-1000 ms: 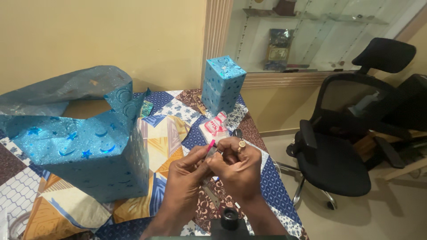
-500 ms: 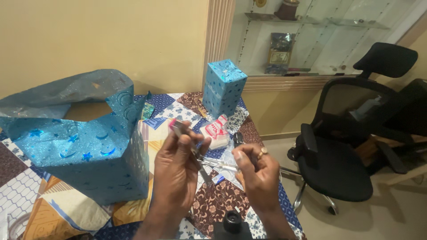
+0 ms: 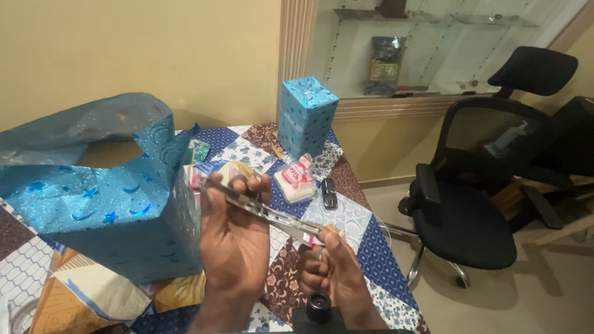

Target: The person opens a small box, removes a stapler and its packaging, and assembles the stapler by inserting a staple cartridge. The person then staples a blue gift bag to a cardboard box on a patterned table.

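Observation:
My left hand pinches one end of a shiny clear strip, which looks like adhesive tape, and holds it against the near corner of a large box wrapped in blue glitter paper. Lower and to the right, my right hand grips the strip's other end, so the strip is stretched taut and slanted between the two hands. The box's paper stands open and crumpled at the top.
A patchwork tablecloth covers the table. On it stand a small blue wrapped box, a white and pink packet and a small dark object. A black office chair sits right of the table. A round black thing is just below my hands.
My hands were close together over the table's middle. They have drawn apart: the left hand moved left to the big box's corner, the right dropped lower, and the strip is stretched between them.

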